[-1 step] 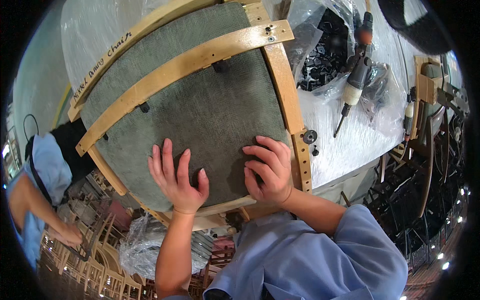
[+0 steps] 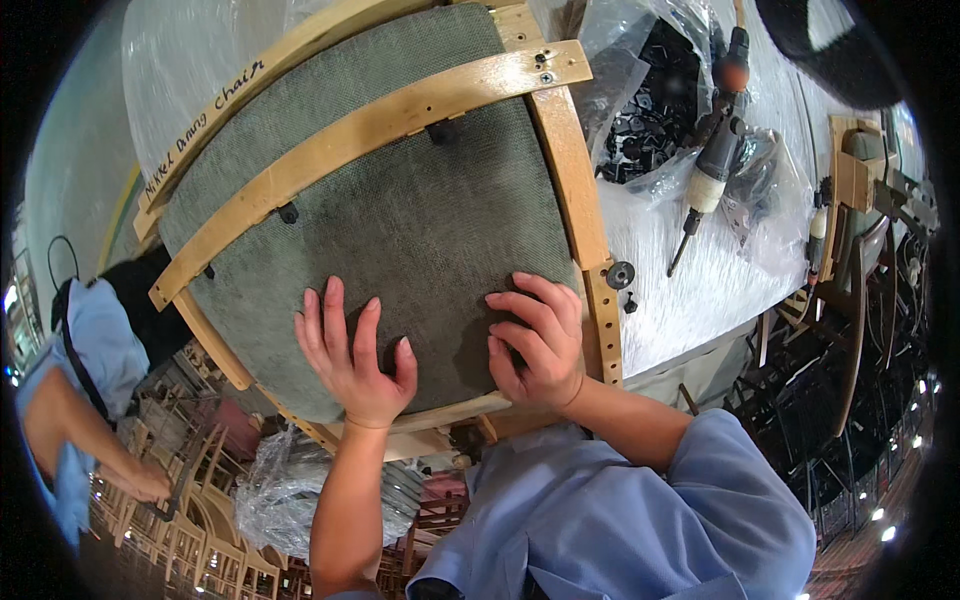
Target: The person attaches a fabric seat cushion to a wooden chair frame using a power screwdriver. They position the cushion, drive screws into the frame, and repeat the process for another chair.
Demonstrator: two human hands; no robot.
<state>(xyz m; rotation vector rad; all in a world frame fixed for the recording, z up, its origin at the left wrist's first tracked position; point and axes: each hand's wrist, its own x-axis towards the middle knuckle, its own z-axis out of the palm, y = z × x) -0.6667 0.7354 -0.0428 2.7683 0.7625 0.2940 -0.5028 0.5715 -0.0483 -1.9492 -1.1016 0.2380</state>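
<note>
Nothing has moved: both hands, left hand [image 2: 352, 362] spread and right hand [image 2: 535, 345] curled, press the seat pad [image 2: 400, 200]; frame [image 2: 570, 180] at 3 o'clock risks pinching fingers.

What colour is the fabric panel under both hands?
Dark grey-green woven fabric panel, framed in light wood; seen best in the head view.

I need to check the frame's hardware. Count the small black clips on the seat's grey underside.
3 visible: one under the upper wooden crossbar, one below the lower crossbar, one at the left frame edge. The hands may hide others.
</note>
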